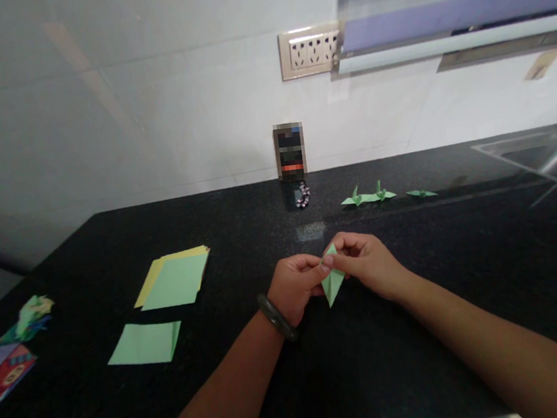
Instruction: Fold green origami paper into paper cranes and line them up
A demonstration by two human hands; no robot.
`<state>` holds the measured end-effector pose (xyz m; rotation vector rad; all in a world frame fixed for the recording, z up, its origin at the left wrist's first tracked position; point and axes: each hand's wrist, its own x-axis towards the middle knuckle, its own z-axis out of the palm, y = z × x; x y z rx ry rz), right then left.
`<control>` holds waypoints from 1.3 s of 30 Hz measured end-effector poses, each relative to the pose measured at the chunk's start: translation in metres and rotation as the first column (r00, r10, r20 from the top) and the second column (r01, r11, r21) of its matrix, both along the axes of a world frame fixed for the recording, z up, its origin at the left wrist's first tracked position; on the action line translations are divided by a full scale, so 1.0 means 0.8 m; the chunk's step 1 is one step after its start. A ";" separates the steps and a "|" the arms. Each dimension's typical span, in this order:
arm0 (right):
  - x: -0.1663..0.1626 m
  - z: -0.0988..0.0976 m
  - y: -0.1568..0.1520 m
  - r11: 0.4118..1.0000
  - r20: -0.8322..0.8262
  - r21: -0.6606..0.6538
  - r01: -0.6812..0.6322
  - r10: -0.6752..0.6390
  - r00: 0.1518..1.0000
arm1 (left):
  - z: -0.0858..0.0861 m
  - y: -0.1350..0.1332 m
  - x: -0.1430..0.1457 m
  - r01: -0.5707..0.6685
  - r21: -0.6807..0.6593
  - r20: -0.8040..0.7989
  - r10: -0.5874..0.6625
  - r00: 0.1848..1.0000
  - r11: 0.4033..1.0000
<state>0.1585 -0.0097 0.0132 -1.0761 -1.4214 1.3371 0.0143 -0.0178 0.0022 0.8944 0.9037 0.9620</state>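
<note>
A small folded green paper piece (332, 283), pointed at the bottom, is held just above the black countertop (423, 327). My left hand (295, 286), with a dark bangle on the wrist, pinches its left side. My right hand (368, 262) pinches its top right edge. Both hands have their fingers closed on the paper.
A stack of green and yellow paper squares (174, 278) lies to the left, with a single folded green sheet (145, 343) nearer. Finished green paper cranes (368, 196) stand at the back right. A dark object (290, 150) leans on the wall. Colourful papers (4, 361) lie far left. A sink (543, 152) is at the right.
</note>
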 end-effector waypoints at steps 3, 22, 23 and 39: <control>0.001 0.001 -0.001 1.000 0.020 -0.005 0.014 -0.014 1.000 | -0.001 -0.001 0.000 0.007 -0.003 -0.016 -0.007 1.000 1.000; 0.001 0.001 0.002 0.989 0.021 0.023 0.143 -0.144 0.989 | 0.008 -0.003 -0.001 0.031 -0.073 -0.084 -0.037 0.996 0.997; 0.001 0.000 0.003 0.989 -0.006 -0.007 0.150 -0.150 0.989 | 0.009 -0.003 0.000 0.026 -0.072 -0.089 -0.033 0.996 0.997; -0.001 -0.001 0.000 0.995 0.039 -0.087 0.047 -0.043 0.998 | 0.005 -0.001 0.000 -0.080 0.058 -0.157 0.088 0.984 0.995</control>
